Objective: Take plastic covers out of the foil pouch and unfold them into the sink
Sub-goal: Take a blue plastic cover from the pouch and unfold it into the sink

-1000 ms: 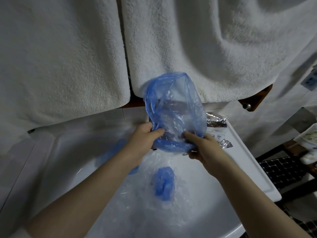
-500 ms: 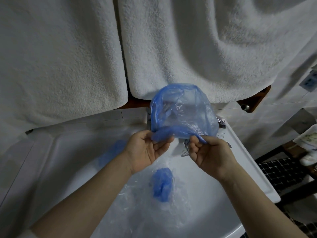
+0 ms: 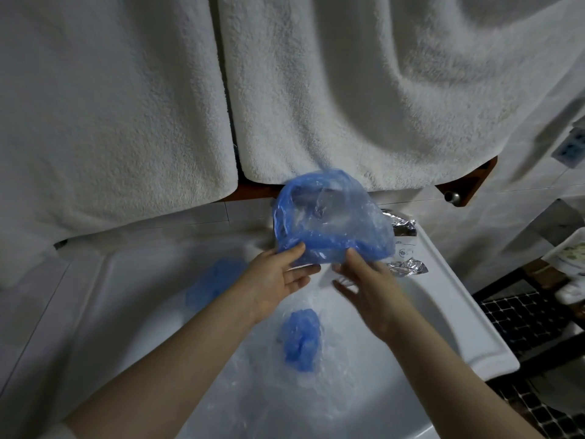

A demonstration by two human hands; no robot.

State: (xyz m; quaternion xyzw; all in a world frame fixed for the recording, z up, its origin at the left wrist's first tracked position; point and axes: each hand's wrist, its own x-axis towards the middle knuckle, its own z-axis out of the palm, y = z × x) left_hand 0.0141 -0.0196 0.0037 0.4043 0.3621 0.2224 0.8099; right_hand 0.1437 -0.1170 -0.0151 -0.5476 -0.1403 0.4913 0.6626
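A blue, translucent plastic cover [image 3: 332, 223] is puffed open above the back of the white sink [image 3: 459, 312]. My left hand [image 3: 278, 283] pinches its lower elastic edge between thumb and fingers. My right hand [image 3: 370, 289] has its fingers spread, and only the fingertips touch the same edge. The silver foil pouch [image 3: 403, 226] lies on the sink's back right rim, partly hidden behind the cover. In the basin a bunched blue cover [image 3: 302, 340] sits on clear crinkled plastic [image 3: 253, 384], and another blue cover [image 3: 212, 283] lies to the left.
Two white towels [image 3: 110, 106] [image 3: 348, 90] hang over the wall right behind the sink. A wooden shelf corner with a knob [image 3: 456, 194] sticks out at the right. Dark tiled floor [image 3: 522, 315] shows beyond the sink's right edge.
The cover has come down from towel height to just above the sink's back. My right hand has gone from pinching its edge to spread fingers; my left hand's grip has loosened.
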